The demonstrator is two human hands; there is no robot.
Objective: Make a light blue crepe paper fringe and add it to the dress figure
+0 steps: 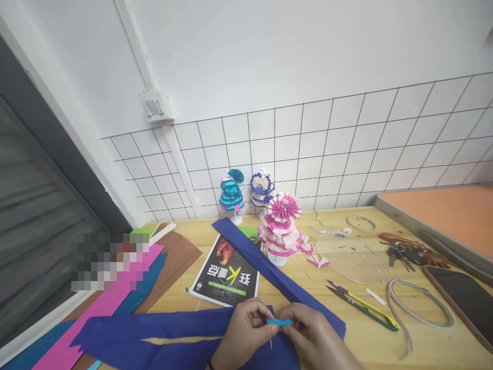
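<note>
My left hand (246,329) and my right hand (314,334) pinch a small light-blue strip (279,322) between them, one at each end. A thin white piece (271,343) points down just below the strip; whether it is attached I cannot tell. Under my hands lie dark-blue crepe paper sheets (185,326), and a long folded dark-blue strip (254,257) slants across a printed booklet (231,272). Beyond my right hand stands a pink and white ruffled paper tree (281,228) on a white base. Thread snips (362,304) with yellow and green handles rest to its right.
Teal (233,192) and blue-white (262,185) paper trees stand by the wall grid. Pink paper (103,308) and brown paper (173,262) lie left. At right are a clear disc (354,259), clear tape rolls (419,303), keys (404,254), a phone (462,298) and an orange-topped board (442,210).
</note>
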